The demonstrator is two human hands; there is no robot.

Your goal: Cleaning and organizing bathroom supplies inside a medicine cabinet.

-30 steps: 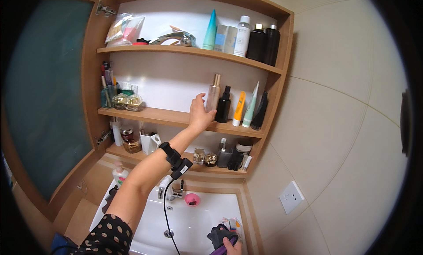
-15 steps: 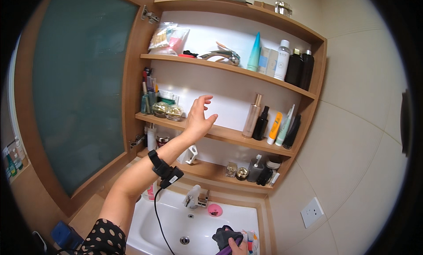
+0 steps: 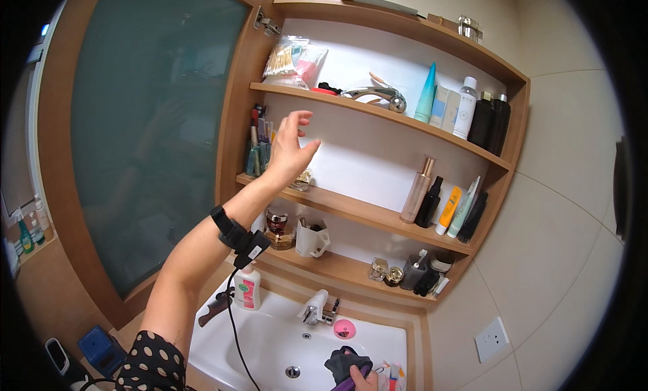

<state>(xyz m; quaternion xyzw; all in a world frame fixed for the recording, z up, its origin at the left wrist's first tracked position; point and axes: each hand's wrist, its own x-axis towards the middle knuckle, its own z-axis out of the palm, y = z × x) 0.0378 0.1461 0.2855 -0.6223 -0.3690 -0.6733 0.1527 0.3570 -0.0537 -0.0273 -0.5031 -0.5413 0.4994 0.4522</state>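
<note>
The right hand (image 3: 365, 380) is gripping a dark grey cloth (image 3: 344, 365) over the near right part of the sink (image 3: 270, 340); a purple edge is showing there, though whether it belongs to the cloth is hard to tell. The left hand (image 3: 289, 151) is hovering before the left part of the middle shelf (image 3: 358, 207), fingers loosely curled and empty, thumb apart. Behind it, a glass jar (image 3: 303, 181) and some brushes (image 3: 256, 138) are standing partly hidden. Farther right, a pinkish bottle (image 3: 416, 194), a black bottle (image 3: 428, 205) and an orange tube (image 3: 449, 211) are standing. Below, a pink bowl (image 3: 345, 329) is resting right of the faucet (image 3: 314, 306).
</note>
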